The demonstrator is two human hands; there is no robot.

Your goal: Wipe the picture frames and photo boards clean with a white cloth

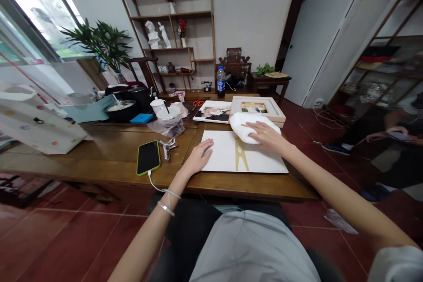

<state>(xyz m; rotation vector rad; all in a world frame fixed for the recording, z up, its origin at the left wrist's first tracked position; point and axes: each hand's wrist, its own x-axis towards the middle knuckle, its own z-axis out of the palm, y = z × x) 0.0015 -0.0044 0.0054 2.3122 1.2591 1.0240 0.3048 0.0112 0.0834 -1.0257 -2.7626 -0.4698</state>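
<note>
A white board point(228, 158) with a gold clothespin-shaped mark lies flat on the wooden table point(115, 150) in front of me. My left hand point(198, 155) rests on the board's left edge, fingers stretched flat. My right hand point(266, 134) lies on top of a bunched white cloth point(246, 124) at the board's far right corner, fingers spread and pressing down on it.
A phone point(148, 157) in a green case with a cable lies left of the board, a metal clip point(167, 146) beside it. Behind are a photo print point(213, 112), a white framed picture point(256, 106), a bottle point(220, 81), pots and cups. Another person sits at the right point(390, 134).
</note>
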